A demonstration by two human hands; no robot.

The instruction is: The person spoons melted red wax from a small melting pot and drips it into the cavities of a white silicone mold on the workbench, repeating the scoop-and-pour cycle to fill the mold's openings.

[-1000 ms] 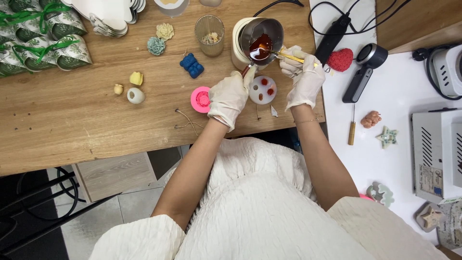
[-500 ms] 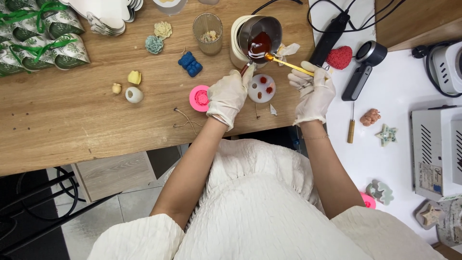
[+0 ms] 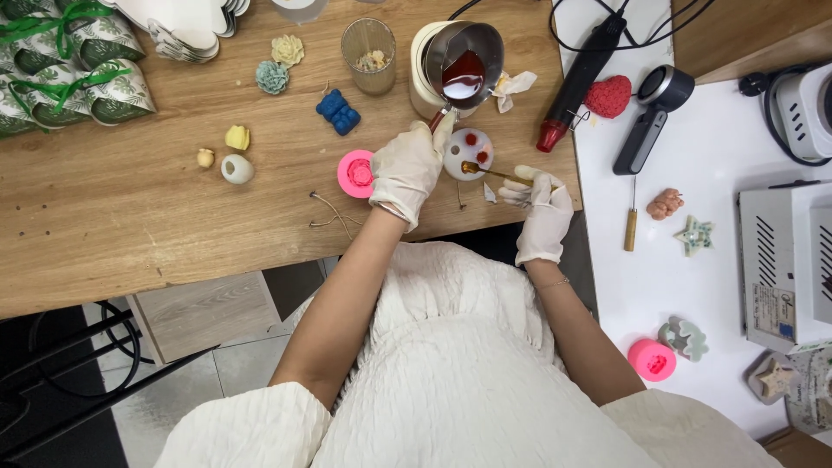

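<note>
— While you lean over the bench, where is the mould and what are your fingers doing?

— My small round white mould point(image 3: 471, 153) lies on the wooden table point(image 3: 130, 225), between my two gloved hands. My right hand point(image 3: 544, 208) pinches a thin gold-coloured spoon point(image 3: 490, 172) between thumb and fingers, its tip over the mould's near edge. My left hand point(image 3: 409, 166) is closed on the handle of the metal pouring pot point(image 3: 464, 61), just left of the mould and touching its rim, as far as I can tell.

— What is in the containers?

— Red liquid wax sits in the pot. Red spots fill some cavities of the mould. A glass jar point(image 3: 368, 54) behind holds pale bits. A pink silicone mould point(image 3: 355, 173) lies just left of my left hand.

— Anything hard to see?

— My glove hides the pot's handle, and the spoon's bowl is too small for me to tell whether it is full.
</note>
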